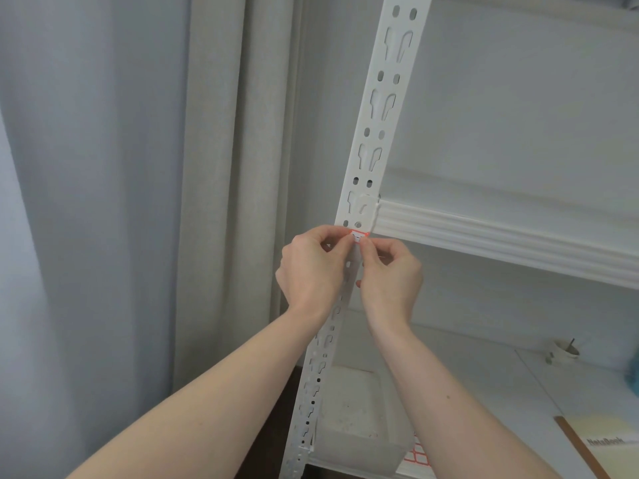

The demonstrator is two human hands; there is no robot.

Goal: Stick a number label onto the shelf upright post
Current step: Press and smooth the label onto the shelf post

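A white perforated shelf upright post [377,108] runs from the top of the view down to the bottom centre. A small white label with a red border [359,235] lies against the post just below the shelf beam joint. My left hand [313,267] pinches the label's left edge with curled fingers. From the right side, my right hand [390,271] pinches the label, its fingertips at the label's lower right. Both hands partly hide the post behind them.
A white ribbed shelf beam [501,236] runs right from the post. On the lower shelf stand a translucent plastic bin [356,426], a sheet of red-bordered labels [416,456], a notebook [605,440] and a small tape roll [563,350]. Grey curtains [121,202] hang at the left.
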